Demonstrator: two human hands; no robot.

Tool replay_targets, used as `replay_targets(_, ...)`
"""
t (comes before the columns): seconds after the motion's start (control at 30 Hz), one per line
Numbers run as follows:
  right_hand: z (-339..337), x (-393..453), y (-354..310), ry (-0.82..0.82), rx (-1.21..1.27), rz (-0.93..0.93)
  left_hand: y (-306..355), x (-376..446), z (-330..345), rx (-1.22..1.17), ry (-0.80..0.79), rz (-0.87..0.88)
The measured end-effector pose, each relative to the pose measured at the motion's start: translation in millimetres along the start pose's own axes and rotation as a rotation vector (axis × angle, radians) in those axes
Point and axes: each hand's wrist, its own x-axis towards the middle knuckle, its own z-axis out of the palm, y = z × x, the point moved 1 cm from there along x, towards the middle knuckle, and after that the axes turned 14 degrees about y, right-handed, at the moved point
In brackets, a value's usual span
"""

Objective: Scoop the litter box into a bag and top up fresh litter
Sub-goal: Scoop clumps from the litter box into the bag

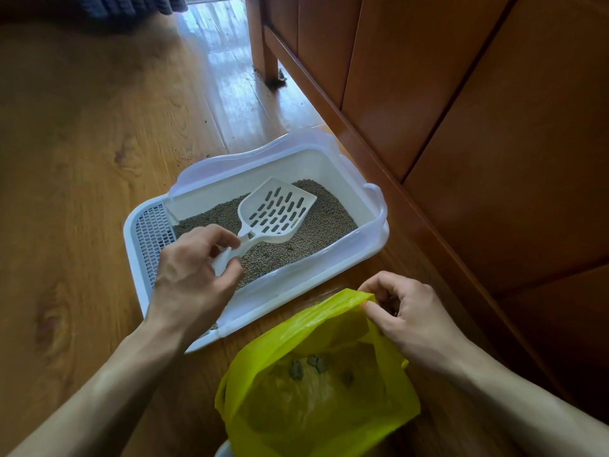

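on the wooden floor (99, 153), beside a wooden cabinet (461, 110), sits one white litter box (379, 222) holding a shallow bed of grey-brown litter (316, 232). one slotted white scoop (275, 211) lies blade-up over the litter, no load visible on it. left hand (194, 275) pinches the scoop's handle between thumb and fingertips. right hand (408, 318) pinches the rim of one yellow bag (296, 407), holding its mouth open just beside the near wall of the box; about four dark clumps (308, 366) rest inside.

handling, judged: scoop looks like stiff, light plastic; best gripped further down the handle for control, since a fingertip pinch may let it twist under load. bag film is thin, limp, slippery; it needs the rim held up or the mouth collapses. litter is loose granules, likely to sift through the slots and spill if tipped fast. no fresh litter container in view.
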Motion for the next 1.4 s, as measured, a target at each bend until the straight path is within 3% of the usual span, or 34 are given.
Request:
replay_targets(0.23, 0, 3, -3, 0.009, 0.032, 0.060, 23, -7, -44, -0.198, -0.038, -0.075)
replay_targets(0.47, -10, 8, -1, 0.054, 0.071, 0.135, 13, -25, -84, -0.512, -0.412, -0.156)
replay_targets(0.73, -9, 9, 0, 0.069, 0.088, 0.149, 30, -42, -95, -0.310, -0.703, 0.092)
replay_targets(0.9, -10, 8, 0, 0.065, 0.073, 0.140, 34, -47, -80, -0.085, -0.757, 0.297)
replay_targets(1.03, -9, 8, 2, 0.063, 0.076, 0.145, 41, -56, -65, -0.071, -0.843, 0.286)
replay_targets(1.13, -8, 8, 2, 0.051, 0.071, 0.142, 38, -62, -57, -0.035, -0.665, 0.276)
replay_targets(1.23, -7, 9, 3, 0.044, 0.070, 0.140, 39, -59, -55, 0.049, -0.793, 0.285)
replay_targets(1.4, -3, 10, 5, 0.032, 0.090, 0.146, 34, -60, -59, 0.051, -0.757, 0.344)
